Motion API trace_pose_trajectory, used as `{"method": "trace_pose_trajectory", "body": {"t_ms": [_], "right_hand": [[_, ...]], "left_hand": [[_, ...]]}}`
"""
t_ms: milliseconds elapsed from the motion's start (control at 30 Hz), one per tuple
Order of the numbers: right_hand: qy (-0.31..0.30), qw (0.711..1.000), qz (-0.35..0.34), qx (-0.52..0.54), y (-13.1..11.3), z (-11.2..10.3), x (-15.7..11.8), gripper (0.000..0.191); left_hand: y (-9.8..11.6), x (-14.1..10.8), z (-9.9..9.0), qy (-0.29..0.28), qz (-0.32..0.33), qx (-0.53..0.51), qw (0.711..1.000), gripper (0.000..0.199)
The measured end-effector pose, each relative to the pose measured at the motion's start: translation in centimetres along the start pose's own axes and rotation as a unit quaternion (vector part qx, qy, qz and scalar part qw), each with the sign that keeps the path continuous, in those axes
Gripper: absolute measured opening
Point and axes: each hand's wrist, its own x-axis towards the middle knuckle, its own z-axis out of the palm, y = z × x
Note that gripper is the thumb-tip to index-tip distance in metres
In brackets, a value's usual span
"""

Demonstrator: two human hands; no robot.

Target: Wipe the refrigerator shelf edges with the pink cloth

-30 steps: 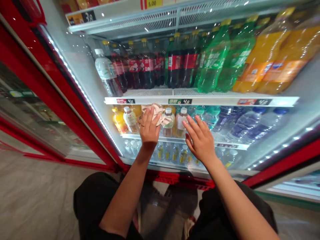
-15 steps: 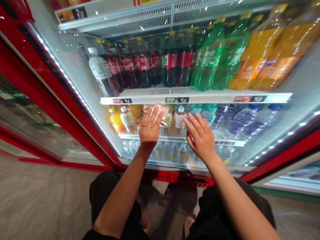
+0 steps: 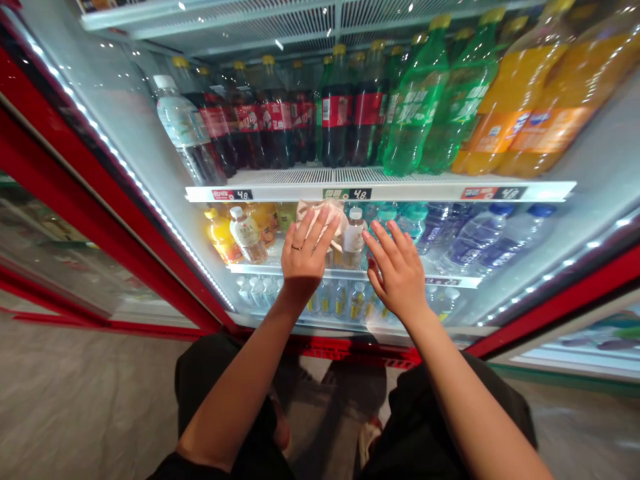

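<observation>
My left hand [image 3: 304, 250], with a ring on one finger, presses a pale crumpled cloth [image 3: 336, 212] against the glass door of a drinks fridge. Its fingers lie extended over the cloth, which sticks out above and to the right of them. To the right, my right hand [image 3: 397, 267] rests against the glass with its fingers spread and nothing in it. Between the two hands, a white-capped bottle [image 3: 354, 233] shows through the glass on the shelf behind.
Red frames [image 3: 165, 267] border the door on both sides. Inside, cola bottles [image 3: 277, 120], green bottles [image 3: 415, 107] and large orange soda bottles [image 3: 510, 113] stand above a shelf edge [image 3: 400, 192] with price tags. Grey floor [image 3: 90, 393] lies below, around my knees.
My left hand has slid a little to the right over the glass with the cloth, closer to my right hand. The right hand stays about where it was, and the view has shifted slightly.
</observation>
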Motion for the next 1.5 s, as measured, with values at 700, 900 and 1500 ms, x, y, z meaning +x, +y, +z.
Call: {"method": "trace_pose_trajectory", "body": {"t_ms": [700,900,1500], "right_hand": [[0.002,0.999,0.012,-0.031,1.0,-1.1,-1.2,0.094],[0.007,1.0,0.019,-0.022,1.3,-1.3,-1.2,0.094],[0.015,0.999,0.023,-0.026,1.9,-1.7,-1.9,0.094]], "left_hand": [[2.8,-0.2,-0.2,-0.024,-0.087,-0.019,0.996,0.083],[4.2,0.2,0.9,-0.036,-0.043,-0.017,0.998,0.082],[4.5,0.2,0.7,-0.073,-0.033,-0.037,0.996,0.089]]}}
